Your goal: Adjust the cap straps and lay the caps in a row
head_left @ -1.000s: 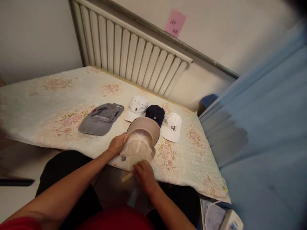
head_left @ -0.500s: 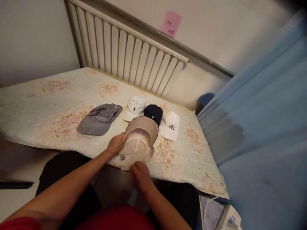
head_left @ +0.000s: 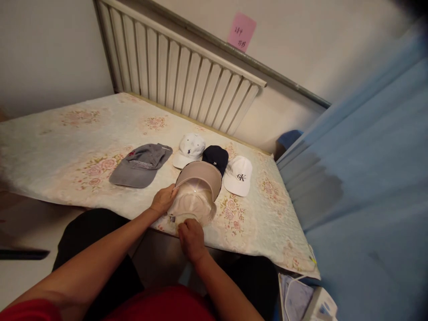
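A beige cap (head_left: 196,196) lies at the near edge of a table covered in a floral cloth (head_left: 67,151), its brim pointing away from me. My left hand (head_left: 163,200) grips the cap's left side. My right hand (head_left: 190,238) is closed on the cap's back edge, where the strap and buckle are; its fingers hide the strap. Behind the beige cap lie a grey cap (head_left: 142,164), a white cap (head_left: 190,149), a dark navy cap (head_left: 216,157) and a white cap with black letters (head_left: 239,175).
A white ribbed radiator (head_left: 180,76) runs along the wall behind the table, with a pink note (head_left: 241,32) stuck above it. A blue curtain (head_left: 368,178) hangs on the right. White items (head_left: 307,301) lie on the floor at the lower right.
My right hand has moved up and left to the cap's back edge, and the loose strap that hung below the cap is no longer visible. My left hand has stayed put.
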A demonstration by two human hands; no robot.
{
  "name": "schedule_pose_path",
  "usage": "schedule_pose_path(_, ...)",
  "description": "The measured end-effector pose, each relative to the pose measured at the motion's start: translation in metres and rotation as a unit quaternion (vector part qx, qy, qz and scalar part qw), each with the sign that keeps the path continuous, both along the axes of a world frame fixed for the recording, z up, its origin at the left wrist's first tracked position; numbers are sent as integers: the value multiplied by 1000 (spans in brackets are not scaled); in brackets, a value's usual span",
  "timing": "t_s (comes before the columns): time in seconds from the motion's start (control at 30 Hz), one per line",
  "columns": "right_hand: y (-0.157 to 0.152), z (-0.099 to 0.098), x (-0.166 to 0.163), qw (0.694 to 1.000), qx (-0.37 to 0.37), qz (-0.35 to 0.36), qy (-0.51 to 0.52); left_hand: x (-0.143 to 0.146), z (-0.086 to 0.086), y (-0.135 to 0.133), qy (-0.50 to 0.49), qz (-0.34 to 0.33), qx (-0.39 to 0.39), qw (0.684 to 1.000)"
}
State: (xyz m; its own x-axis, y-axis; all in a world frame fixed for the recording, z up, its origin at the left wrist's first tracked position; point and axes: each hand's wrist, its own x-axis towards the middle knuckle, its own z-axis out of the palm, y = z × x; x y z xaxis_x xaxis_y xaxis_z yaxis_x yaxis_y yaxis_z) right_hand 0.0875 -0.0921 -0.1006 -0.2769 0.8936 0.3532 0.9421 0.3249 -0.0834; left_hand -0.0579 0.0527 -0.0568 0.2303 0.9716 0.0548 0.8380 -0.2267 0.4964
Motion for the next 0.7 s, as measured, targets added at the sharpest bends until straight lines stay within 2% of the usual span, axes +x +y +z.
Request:
schedule_pose_path(0.43, 2, 1, -11, 999, -12, -14, 28, -1, 3, -1, -1, -4, 0, 1000)
schedule_pose_path(0.7, -11, 9, 6, 997, -7, -22, 71, -5, 7, -9, -12, -25, 13, 1000)
